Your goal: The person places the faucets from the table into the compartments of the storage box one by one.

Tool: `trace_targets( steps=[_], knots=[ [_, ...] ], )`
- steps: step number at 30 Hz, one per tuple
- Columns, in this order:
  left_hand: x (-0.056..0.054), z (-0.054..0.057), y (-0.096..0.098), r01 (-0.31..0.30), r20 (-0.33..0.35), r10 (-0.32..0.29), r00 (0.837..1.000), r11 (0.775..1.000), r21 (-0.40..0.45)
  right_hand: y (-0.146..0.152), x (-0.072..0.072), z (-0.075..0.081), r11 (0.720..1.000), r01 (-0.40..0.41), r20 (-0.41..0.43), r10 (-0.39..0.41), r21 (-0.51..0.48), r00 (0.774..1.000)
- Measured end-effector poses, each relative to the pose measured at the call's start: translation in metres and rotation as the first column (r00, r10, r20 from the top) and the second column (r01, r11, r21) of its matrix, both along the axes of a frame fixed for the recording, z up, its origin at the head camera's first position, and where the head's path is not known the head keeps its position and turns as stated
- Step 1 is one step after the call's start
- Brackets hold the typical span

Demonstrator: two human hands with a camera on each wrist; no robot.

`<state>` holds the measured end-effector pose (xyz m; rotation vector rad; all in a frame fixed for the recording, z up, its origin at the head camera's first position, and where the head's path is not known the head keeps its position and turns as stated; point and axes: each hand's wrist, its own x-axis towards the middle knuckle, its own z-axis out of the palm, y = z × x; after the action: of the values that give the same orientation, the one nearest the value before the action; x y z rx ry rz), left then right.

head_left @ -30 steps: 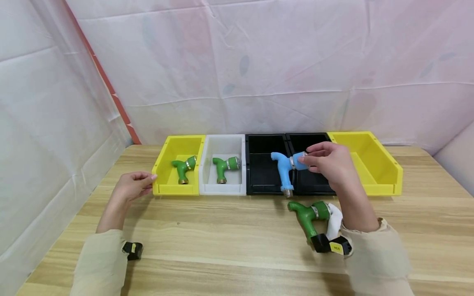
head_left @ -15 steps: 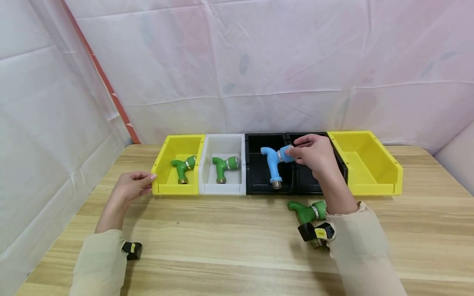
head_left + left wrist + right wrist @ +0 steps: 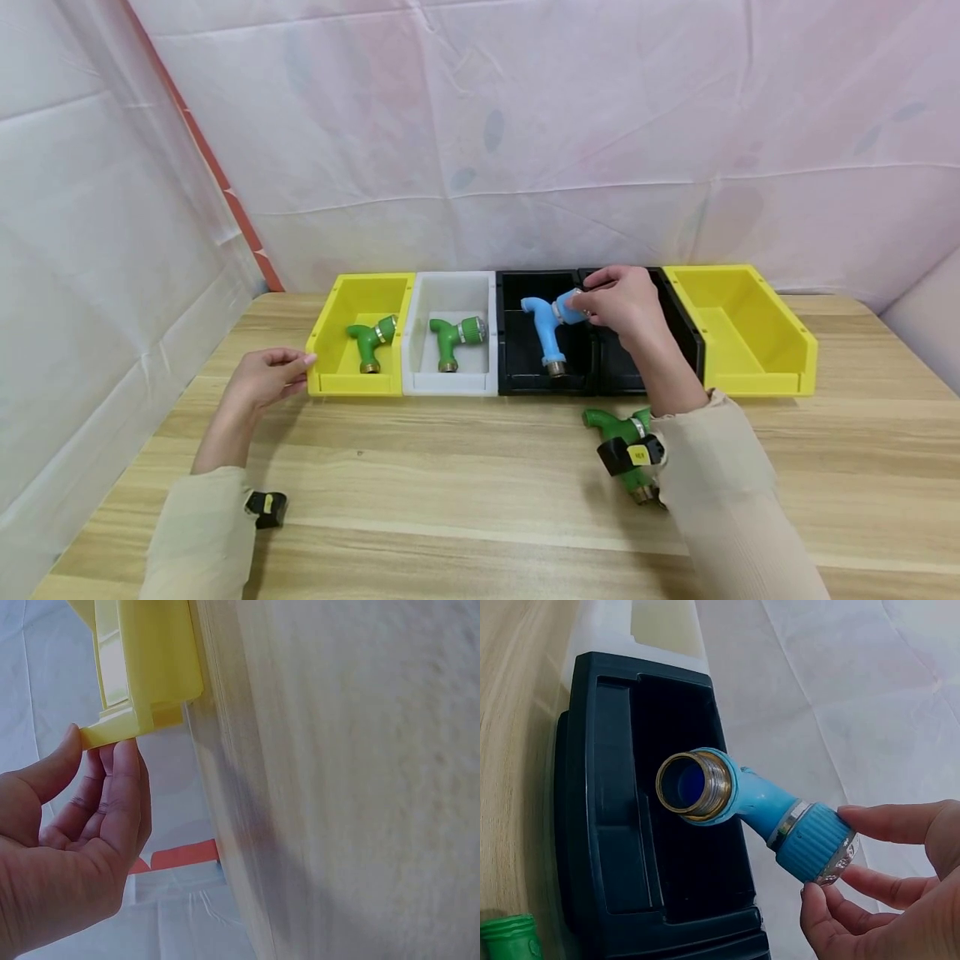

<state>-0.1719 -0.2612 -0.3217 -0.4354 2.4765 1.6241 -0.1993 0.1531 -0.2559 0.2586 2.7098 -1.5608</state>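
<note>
My right hand pinches a light blue faucet by its ribbed knob. The faucet hangs over the left black bin, its brass threaded end pointing down and forward; the right wrist view shows the fingertips and thumb around the knob. My left hand pinches the front left edge of the left yellow bin between thumb and fingers. Inside that bin lies a green faucet. Another green faucet lies in the white bin.
A second black bin and a wide yellow bin continue the row to the right. On the wooden table, a larger green faucet is partly covered by the right sleeve and wrist camera. A pale cloth hangs behind.
My right hand has carried the blue faucet left and back, from near the gap between the black bins to above the left one. The left hand has stayed on the yellow bin.
</note>
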Motion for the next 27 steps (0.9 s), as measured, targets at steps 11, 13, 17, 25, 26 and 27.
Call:
trace_targets(
  steps=[11,13,17,25,26,27],
  knots=[
    [0.000,0.002,0.001,0.000,0.012,0.000,1.000,1.000,-0.007,-0.009,-0.008,-0.008,1.000,0.023,-0.046,-0.024,-0.013,0.999],
    [0.000,0.001,0.001,0.001,0.014,-0.001,1.000,1.000,-0.009,-0.011,-0.009,-0.010,1.000,0.023,-0.053,-0.023,0.002,0.998],
    [-0.001,0.001,0.000,-0.001,0.014,0.001,1.000,1.000,-0.010,-0.014,-0.010,-0.013,0.999,0.030,-0.058,-0.028,0.024,0.998],
    [0.000,0.000,-0.001,-0.009,0.024,0.009,1.000,1.000,-0.023,-0.019,-0.012,-0.014,0.997,0.056,-0.061,-0.053,0.048,0.997],
    [0.000,0.000,-0.001,-0.007,0.024,0.008,1.000,1.000,-0.023,-0.020,-0.013,-0.014,0.997,0.058,-0.061,-0.055,0.051,0.997],
    [0.000,0.000,-0.001,-0.006,0.023,0.006,1.000,1.000,-0.023,-0.020,-0.013,-0.015,0.997,0.058,-0.060,-0.055,0.053,0.997]
  ],
)
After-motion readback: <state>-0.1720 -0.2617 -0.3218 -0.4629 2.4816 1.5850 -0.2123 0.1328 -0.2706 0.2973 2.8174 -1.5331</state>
